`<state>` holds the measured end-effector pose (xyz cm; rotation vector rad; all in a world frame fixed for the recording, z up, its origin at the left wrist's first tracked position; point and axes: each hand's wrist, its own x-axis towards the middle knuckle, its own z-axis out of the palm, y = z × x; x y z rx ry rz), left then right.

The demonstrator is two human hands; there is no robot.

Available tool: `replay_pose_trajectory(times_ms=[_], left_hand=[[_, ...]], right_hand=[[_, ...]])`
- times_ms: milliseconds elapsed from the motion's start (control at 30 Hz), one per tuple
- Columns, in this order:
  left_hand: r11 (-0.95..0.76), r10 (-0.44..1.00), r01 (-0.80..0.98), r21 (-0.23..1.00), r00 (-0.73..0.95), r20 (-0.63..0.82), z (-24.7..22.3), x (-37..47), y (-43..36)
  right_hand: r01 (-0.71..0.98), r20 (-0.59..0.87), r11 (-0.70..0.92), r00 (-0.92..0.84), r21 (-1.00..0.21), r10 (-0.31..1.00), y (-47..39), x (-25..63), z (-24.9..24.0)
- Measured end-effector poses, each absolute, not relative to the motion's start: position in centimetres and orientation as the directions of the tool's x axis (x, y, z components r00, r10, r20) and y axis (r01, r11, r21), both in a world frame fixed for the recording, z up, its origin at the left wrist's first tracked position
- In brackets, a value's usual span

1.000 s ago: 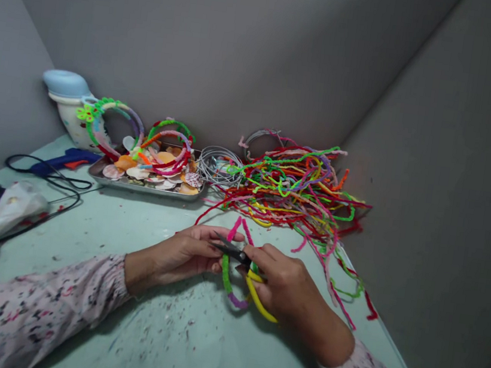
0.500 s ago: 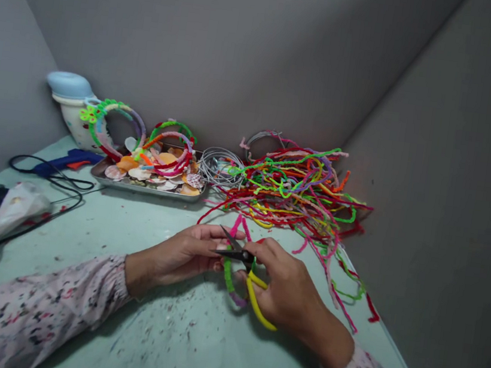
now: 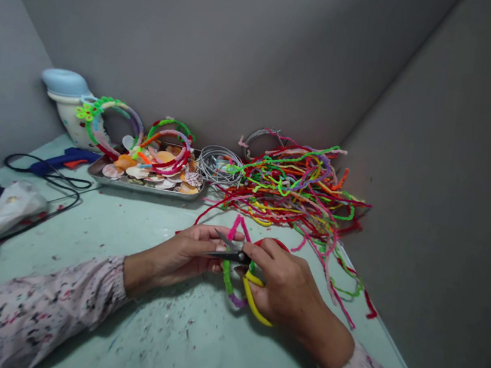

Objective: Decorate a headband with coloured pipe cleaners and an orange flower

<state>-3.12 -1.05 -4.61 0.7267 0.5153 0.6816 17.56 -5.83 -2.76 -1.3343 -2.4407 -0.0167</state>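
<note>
My right hand (image 3: 284, 283) is closed round the yellow and red handles of a pair of scissors (image 3: 252, 302). Their dark blades point left, slightly apart, over the fingertips of my left hand (image 3: 188, 255). Between its thumb and fingers the left hand pinches a ring wrapped in pipe cleaner (image 3: 228, 275), coloured green, purple and pink. A pink pipe cleaner end (image 3: 235, 225) sticks up from it in a peak. The blades cross in front of the ring, and I cannot tell whether they touch the pipe cleaner.
Behind my hands lies a tangled heap of pipe cleaners (image 3: 291, 184) beside a coil of grey wire (image 3: 221, 165). A metal tray (image 3: 145, 190) holds shells and wrapped rings. At left are a blue glue gun (image 3: 60, 163), black cable (image 3: 36, 223), plastic bag (image 3: 20, 208) and blue-lidded bottle (image 3: 73, 116).
The scissor blades have closed a little and shifted slightly left with my right hand. My left hand keeps its pinch on the ring. The whole view has moved slightly.
</note>
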Motion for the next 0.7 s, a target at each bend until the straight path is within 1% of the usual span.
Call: replay_pose_trajectory(times_ms=[167, 233, 267, 333, 400, 467, 567, 700], left_hand=[[0.562, 0.702, -0.368, 0.741, 0.686, -0.192, -4.7, -3.2, -1.1], [0.565, 0.695, -0.367, 0.739, 0.694, -0.187, -4.6, -3.2, -1.1], [0.567, 0.693, -0.370, 0.736, 0.698, -0.182, -4.6, -3.2, -1.1], [0.562, 0.696, -0.381, 0.734, 0.697, -0.170, -4.5, -3.2, -1.0], [0.552, 0.701, -0.388, 0.738, 0.696, -0.158, -4.5, -3.2, -1.0], [0.542, 0.700, -0.393, 0.743, 0.701, -0.140, -4.4, -3.1, -1.0], [0.539, 0.694, -0.393, 0.745, 0.708, -0.129, -4.5, -3.1, -1.0], [0.532, 0.708, -0.382, 0.756, 0.690, -0.150, -4.6, -3.2, -1.0]], right_hand=[[0.816, 0.309, 0.556, -0.494, -0.157, 0.813, -5.8, 17.8, -2.9], [0.808, 0.301, 0.559, -0.495, -0.185, 0.815, -5.7, 17.9, -3.2], [0.797, 0.300, 0.564, -0.495, -0.215, 0.815, -5.6, 17.9, -3.3], [0.755, 0.318, 0.575, -0.487, -0.315, 0.813, -5.3, 17.9, -3.7], [0.705, 0.358, 0.565, -0.441, -0.429, 0.823, -4.9, 17.9, -3.8], [0.683, 0.381, 0.532, -0.378, -0.500, 0.844, -4.7, 18.0, -3.8], [0.694, 0.365, 0.507, -0.359, -0.511, 0.859, -4.7, 18.0, -3.5], [0.702, 0.324, 0.552, -0.447, -0.450, 0.834, -5.2, 17.8, -3.4]])
